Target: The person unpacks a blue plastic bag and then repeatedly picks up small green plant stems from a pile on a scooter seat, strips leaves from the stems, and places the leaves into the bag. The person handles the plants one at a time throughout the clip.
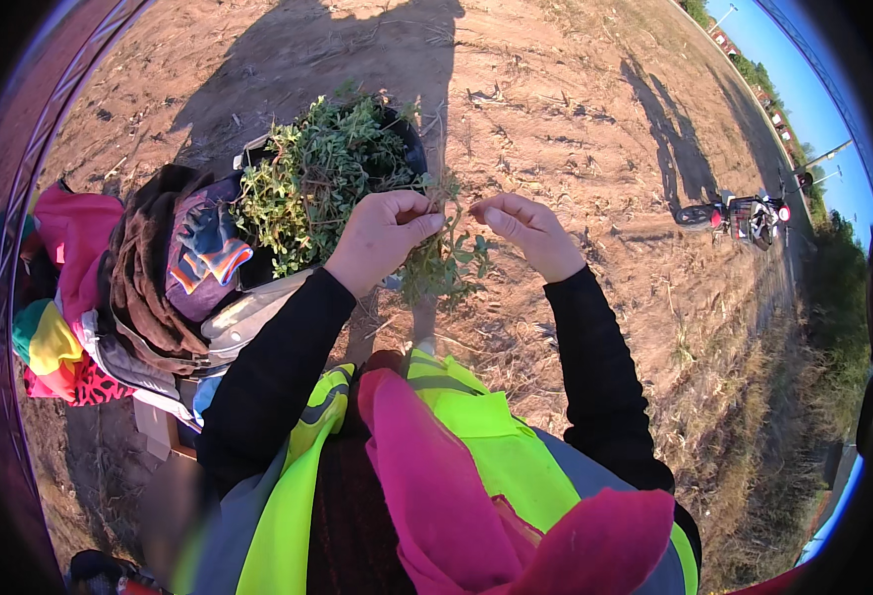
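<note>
My left hand pinches a sprig of a leafy green plant between thumb and forefinger. Its stems rise above the fingertips, while small rounded leaves hang below. To the right of the sprig is my right hand, with thumb and curled fingers close together. Something small and brownish shows at its fingertips, too small to identify. A large heap of the same kind of leafy stems fills a dark tub beyond my left hand. Leaves spill over the tub's near left side.
Left of the tub lie work gloves, brown cloth, a pink garment and a multicoloured cloth. A cardboard box is below. Dry soil carries crop stubble. A two-wheeled vehicle stands far right.
</note>
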Demonstrator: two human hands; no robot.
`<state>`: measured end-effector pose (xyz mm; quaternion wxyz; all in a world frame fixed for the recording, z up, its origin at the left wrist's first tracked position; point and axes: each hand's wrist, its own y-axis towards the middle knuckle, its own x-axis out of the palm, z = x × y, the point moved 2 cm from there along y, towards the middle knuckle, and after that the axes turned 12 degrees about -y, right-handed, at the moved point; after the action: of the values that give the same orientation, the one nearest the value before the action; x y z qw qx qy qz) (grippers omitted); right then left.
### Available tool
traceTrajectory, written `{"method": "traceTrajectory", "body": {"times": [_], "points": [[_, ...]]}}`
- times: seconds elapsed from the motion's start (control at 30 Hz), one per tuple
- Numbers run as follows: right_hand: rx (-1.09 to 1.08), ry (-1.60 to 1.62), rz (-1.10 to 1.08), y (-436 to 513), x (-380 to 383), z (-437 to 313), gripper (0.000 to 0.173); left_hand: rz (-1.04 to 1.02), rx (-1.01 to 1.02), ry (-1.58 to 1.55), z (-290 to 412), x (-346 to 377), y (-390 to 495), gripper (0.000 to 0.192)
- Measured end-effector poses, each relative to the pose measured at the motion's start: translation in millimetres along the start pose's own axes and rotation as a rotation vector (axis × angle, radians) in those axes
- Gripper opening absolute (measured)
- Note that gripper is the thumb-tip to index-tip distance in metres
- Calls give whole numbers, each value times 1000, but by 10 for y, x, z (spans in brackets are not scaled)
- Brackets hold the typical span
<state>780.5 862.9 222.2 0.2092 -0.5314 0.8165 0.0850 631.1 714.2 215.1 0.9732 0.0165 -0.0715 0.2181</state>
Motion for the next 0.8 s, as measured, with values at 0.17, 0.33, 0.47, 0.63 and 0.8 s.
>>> {"method": "traceTrajectory", "body": {"times": [0.17, 0.33, 0.47, 0.63, 0.8], "points": [[-253, -188, -102, 123, 389, -388, 31, 86, 1, -97, 70, -145, -34, 17], [-54, 1, -247, 385, 391, -199, 20, 414, 285, 258, 89, -424, -3, 37], [-174, -153, -292, 350, 547, -420, 24, 76, -14, 254, 282, -432, -69, 26], [-529, -363, -374, 191, 701, -365, 38, 58, 50, 96, 299, -469, -489, 13], [-119, -229, -324, 422, 498, 51, 36, 132, -112, -124, -294, -955, -1142, 12]]}}
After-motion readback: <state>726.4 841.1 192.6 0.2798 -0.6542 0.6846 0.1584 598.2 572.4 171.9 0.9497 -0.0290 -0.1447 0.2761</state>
